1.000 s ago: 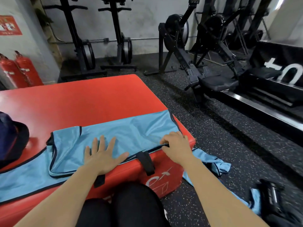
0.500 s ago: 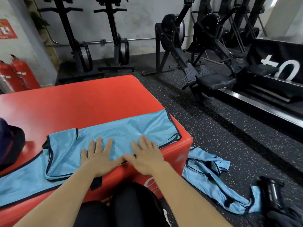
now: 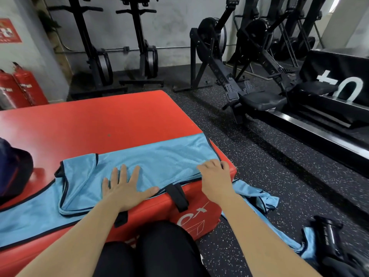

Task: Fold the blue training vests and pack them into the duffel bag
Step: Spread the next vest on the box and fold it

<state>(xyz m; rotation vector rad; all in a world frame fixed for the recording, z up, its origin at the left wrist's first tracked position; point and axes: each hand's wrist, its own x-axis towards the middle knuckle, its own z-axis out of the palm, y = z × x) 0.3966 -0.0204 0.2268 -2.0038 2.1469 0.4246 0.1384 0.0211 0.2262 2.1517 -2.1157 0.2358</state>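
Fabric first: the top vest (image 3: pixel 155 162) lies folded on the near right part of the red box (image 3: pixel 99 124). Its right hem runs just along the box's right edge, and its near hem follows the front edge above a black strap (image 3: pixel 177 196). My left hand (image 3: pixel 124 186) lies flat on the vest with fingers straight and spread and the thumb out along the near hem; it presses down and holds nothing. My right hand (image 3: pixel 214 176) is at the vest's near right corner, knuckles up, with its fingers curled over the hem, gripping the cloth.

Under the top vest a second vest (image 3: pixel 30 216) spreads left to the frame's edge, and its dark-trimmed near hem reaches the box's front edge. A dark blue bag (image 3: pixel 14 172) sits on the box at far left, near that vest and cut off by the frame.

Beyond the top vest's far hem the red top stretches to its far edge. To the right, a strip of speckled floor (image 3: pixel 269 156) lies between the box and the rowing machines (image 3: pixel 249 92). A third vest (image 3: pixel 257 196) lies crumpled on the floor just beside the box's right side and trails toward a black object (image 3: pixel 327 236) that I cannot make out.
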